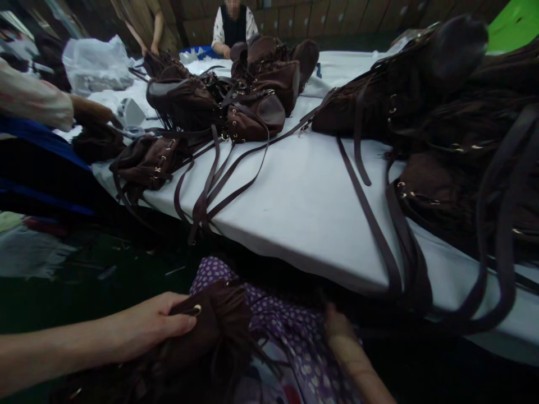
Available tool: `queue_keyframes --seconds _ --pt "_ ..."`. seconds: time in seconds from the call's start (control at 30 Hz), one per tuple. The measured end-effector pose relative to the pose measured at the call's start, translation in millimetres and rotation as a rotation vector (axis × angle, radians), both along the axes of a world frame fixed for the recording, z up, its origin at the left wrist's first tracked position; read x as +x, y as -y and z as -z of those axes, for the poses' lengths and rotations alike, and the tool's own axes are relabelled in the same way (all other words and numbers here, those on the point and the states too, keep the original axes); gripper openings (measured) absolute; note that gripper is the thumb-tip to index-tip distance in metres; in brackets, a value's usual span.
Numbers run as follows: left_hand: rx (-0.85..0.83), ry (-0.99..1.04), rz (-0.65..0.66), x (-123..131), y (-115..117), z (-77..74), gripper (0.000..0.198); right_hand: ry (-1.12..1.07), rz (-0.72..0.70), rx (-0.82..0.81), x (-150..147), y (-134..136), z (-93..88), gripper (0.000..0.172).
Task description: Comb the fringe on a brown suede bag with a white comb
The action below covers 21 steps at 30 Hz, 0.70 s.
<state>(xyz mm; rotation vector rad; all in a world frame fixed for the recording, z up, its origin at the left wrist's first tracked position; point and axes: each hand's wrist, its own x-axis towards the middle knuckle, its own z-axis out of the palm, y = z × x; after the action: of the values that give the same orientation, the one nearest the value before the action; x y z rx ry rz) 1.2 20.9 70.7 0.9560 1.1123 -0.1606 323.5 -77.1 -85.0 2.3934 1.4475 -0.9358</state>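
As the left hand (149, 324) grips one bag (213, 331), the right (338, 326) rests.

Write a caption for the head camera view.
Left hand holds a fringed brown bag over dotted cloth, beside a table of bags.

Two hands (147, 324) (337, 324), one fringed suede bag (210, 331) held, one plastic bag (95, 64), two people (233, 25) (145, 22) opposite

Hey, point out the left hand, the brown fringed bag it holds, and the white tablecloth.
Left hand (154, 321), head view, back of the hand.
Brown fringed bag (209, 320), head view, suede body.
White tablecloth (290, 196), head view, bare cloth.
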Motion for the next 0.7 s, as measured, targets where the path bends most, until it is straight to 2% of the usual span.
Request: queue_keyframes --seconds 0.07,0.1,0.13,0.2,0.27,0.3,0.37,0.43,0.5,0.6,0.63,0.7 --pt "-0.002 -0.044 -0.048 -5 -1 7.2 0.025 -0.009 0.048 0.005 7 10 -7.9 0.041" --pt "-0.01 -0.073 -0.058 -5 -2 12.2 0.024 -0.032 0.077 0.049 2 14 -14.9 0.043" --pt "-0.026 -0.096 -0.064 -3 -3 17.2 0.024 -0.06 0.099 0.134 -10 17 -23.3 0.045" --pt "-0.062 -0.113 -0.07 5 -6 23.8 0.023 -0.123 0.074 0.422 -47 18 -40.5 0.046" --pt "-0.077 -0.101 -0.06 17 -7 22.6 0.022 -0.171 -0.079 0.663 -89 13 -51.0 0.043" --pt "-0.069 -0.094 -0.049 22 -7 18.9 0.022 -0.181 -0.181 0.668 -106 9 -51.5 0.043" --pt "-0.034 -0.089 -0.025 28 -6 7.1 0.02 -0.19 -0.254 0.44 -120 2 -42.6 0.049" --pt "-0.008 -0.08 -0.016 25 -4 -6.0 0.018 -0.176 -0.147 0.139 -100 1 -24.0 0.055" --pt "-0.022 -0.038 -0.048 15 -2 -15.5 0.018 -0.128 -0.015 0.011 -57 7 -4.1 0.05" --pt "-0.016 -0.008 -0.202 0 -3 -17.5 0.026 -0.087 0.075 -0.047 1 17 10.9 0.039" --pt "-0.015 -0.044 -0.269 -3 -5 -15.0 0.028 -0.089 0.091 -0.03 8 17 9.6 0.038" --pt "-0.032 -0.151 -0.389 -4 -8 -7.6 0.029 -0.107 0.105 0.056 -2 15 -1.6 0.039"
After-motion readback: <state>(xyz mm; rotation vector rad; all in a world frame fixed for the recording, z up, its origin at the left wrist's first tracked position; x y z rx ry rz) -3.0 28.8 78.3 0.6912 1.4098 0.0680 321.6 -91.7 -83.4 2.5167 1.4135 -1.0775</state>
